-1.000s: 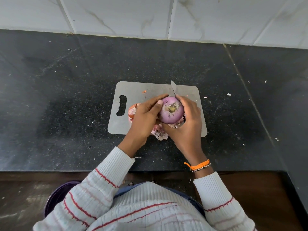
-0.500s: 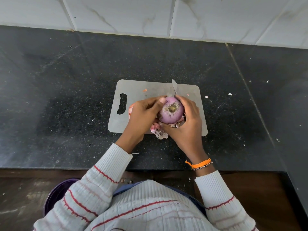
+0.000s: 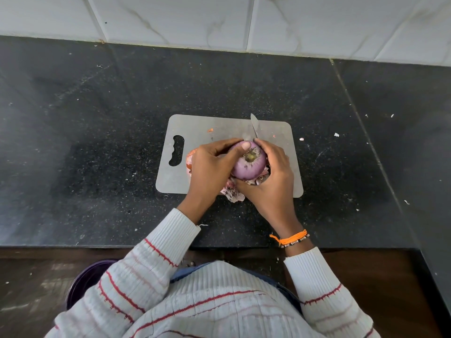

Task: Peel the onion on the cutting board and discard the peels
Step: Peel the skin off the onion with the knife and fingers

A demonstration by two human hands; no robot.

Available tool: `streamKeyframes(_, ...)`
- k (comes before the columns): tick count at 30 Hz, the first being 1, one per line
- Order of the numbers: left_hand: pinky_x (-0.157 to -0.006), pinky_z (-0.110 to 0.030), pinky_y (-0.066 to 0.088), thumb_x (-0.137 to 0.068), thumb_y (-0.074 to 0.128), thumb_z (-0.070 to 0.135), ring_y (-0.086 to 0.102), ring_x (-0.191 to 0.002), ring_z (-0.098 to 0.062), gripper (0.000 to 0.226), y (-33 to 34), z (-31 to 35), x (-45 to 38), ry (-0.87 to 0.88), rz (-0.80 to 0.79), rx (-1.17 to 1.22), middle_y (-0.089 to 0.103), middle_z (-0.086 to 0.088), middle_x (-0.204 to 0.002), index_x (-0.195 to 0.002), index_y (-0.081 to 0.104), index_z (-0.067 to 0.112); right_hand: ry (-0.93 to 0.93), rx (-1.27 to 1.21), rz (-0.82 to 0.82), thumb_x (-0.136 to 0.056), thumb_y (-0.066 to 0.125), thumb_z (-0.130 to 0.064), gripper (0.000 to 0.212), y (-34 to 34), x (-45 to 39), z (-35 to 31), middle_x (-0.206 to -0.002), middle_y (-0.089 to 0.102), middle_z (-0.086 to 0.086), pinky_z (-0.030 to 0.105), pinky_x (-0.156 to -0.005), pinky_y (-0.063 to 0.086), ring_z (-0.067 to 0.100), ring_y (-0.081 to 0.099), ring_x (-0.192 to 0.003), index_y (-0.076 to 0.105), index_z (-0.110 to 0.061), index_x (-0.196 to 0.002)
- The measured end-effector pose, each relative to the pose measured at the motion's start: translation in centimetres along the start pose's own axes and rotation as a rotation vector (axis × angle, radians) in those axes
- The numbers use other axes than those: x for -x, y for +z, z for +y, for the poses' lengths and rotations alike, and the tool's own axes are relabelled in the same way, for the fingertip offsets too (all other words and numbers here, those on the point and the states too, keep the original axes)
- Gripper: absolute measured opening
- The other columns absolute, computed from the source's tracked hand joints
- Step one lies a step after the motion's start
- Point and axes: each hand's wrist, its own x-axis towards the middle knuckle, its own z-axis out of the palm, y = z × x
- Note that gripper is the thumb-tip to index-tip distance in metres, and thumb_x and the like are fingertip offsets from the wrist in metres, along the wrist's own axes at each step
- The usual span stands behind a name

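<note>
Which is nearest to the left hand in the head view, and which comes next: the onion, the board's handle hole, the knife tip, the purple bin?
1. Onion: held in the left hand.
2. Handle hole: just left, on the board.
3. Knife tip: beyond the fingers, to the right.
4. Purple bin: down by the floor, near the left sleeve.

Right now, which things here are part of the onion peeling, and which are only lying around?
Part of the job:
onion, gripped by left hand and right hand
loose peels
cutting board
knife

Only lying around:
white crumbs on the counter
purple container below the counter edge; its use is unclear
</note>
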Motion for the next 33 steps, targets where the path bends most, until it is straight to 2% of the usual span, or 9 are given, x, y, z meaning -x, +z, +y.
streamKeyframes(2,-0.076,-0.040,0.058,-0.089,0.060,0.030,0.071,-0.083,-0.017,0.024,-0.1,0.2,-0.1,-0.043,-0.005,0.004,0.074,-0.007,-0.086,-0.094,0.073,0.010,0.003,-0.005,0.001,-0.060,0.082,-0.031,0.076,0.0,0.0,0.0,-0.123,0.055,0.004,0.021,-0.096,0.044,0.020,0.052,-0.116,0.052,-0.009,-0.126)
streamKeyframes(4,-0.063,-0.029,0.057,-0.095,0.047,0.035,0.070,-0.073,-0.013,0.036,-0.4,0.4,-0.2,-0.153,-0.038,0.093,0.072,-0.007,-0.082,-0.098,0.072,0.008,0.008,-0.008,0.005,-0.059,0.086,-0.027,0.077,-0.1,-0.1,0.0,-0.122,0.055,0.004,0.023,-0.096,0.045,0.019,0.052,-0.115,0.052,-0.009,-0.125)
streamKeyframes(6,-0.056,-0.019,0.051,-0.096,0.047,0.025,0.068,-0.068,-0.007,0.031,-0.8,0.5,0.0,-0.242,-0.144,0.227,0.070,-0.006,-0.085,-0.110,0.066,0.005,0.023,-0.024,0.011,-0.059,0.087,-0.022,0.077,-0.1,-0.2,0.1,-0.122,0.055,0.004,0.026,-0.095,0.047,0.019,0.052,-0.116,0.051,-0.010,-0.126)
streamKeyframes(11,-0.069,-0.027,0.057,-0.088,0.053,-0.001,0.067,-0.091,-0.022,0.034,-0.8,0.2,0.0,-0.280,-0.217,0.320,0.067,-0.011,-0.108,-0.116,0.062,0.014,0.028,-0.047,0.016,-0.061,0.086,-0.022,0.075,-0.3,-0.3,0.3,-0.123,0.055,0.004,0.026,-0.094,0.049,0.017,0.053,-0.116,0.051,-0.011,-0.127)
streamKeyframes(20,-0.056,-0.021,0.054,-0.085,0.065,0.011,0.068,-0.078,-0.015,0.018,0.5,0.3,0.1,-0.269,-0.022,0.334,0.070,-0.005,-0.087,-0.102,0.067,0.006,-0.014,0.013,0.003,-0.058,0.088,-0.022,0.078,0.0,-0.1,0.2,-0.123,0.055,0.003,0.015,-0.094,0.043,0.020,0.051,-0.114,0.052,-0.009,-0.125)
streamKeyframes(24,-0.067,-0.030,0.053,-0.086,0.059,0.027,0.067,-0.087,-0.023,0.029,-0.3,0.0,-0.1,-0.347,-0.134,0.367,0.070,-0.009,-0.095,-0.108,0.066,0.008,-0.001,-0.015,0.003,-0.058,0.087,-0.025,0.078,0.0,-0.2,0.2,-0.122,0.055,0.004,0.026,-0.093,0.048,0.020,0.052,-0.115,0.052,-0.009,-0.126)
streamKeyframes(27,-0.070,-0.029,0.056,-0.079,0.058,0.010,0.067,-0.092,-0.021,0.035,-0.4,-0.3,0.0,-0.311,-0.223,0.365,0.068,-0.008,-0.103,-0.113,0.063,0.013,0.012,-0.030,0.011,-0.060,0.085,-0.022,0.076,-0.2,-0.3,0.3,-0.123,0.054,0.005,0.025,-0.091,0.050,0.022,0.052,-0.115,0.051,-0.009,-0.127)
streamKeyframes(29,-0.071,-0.028,0.057,-0.084,0.057,-0.001,0.068,-0.093,-0.018,0.033,-0.2,-0.3,0.0,-0.301,-0.185,0.355,0.068,-0.006,-0.104,-0.113,0.063,0.013,0.001,-0.018,0.011,-0.060,0.085,-0.021,0.076,-0.2,-0.3,0.2,-0.123,0.054,0.005,0.026,-0.091,0.049,0.021,0.052,-0.114,0.051,-0.010,-0.127)
streamKeyframes(33,-0.071,-0.026,0.057,-0.083,0.063,0.001,0.068,-0.091,-0.019,0.023,0.2,-0.3,0.0,-0.288,-0.087,0.374,0.069,-0.006,-0.098,-0.102,0.066,0.013,-0.032,0.028,-0.001,-0.058,0.087,-0.021,0.078,0.1,-0.2,0.0,-0.124,0.055,0.006,0.020,-0.094,0.043,0.021,0.050,-0.113,0.051,-0.009,-0.126)
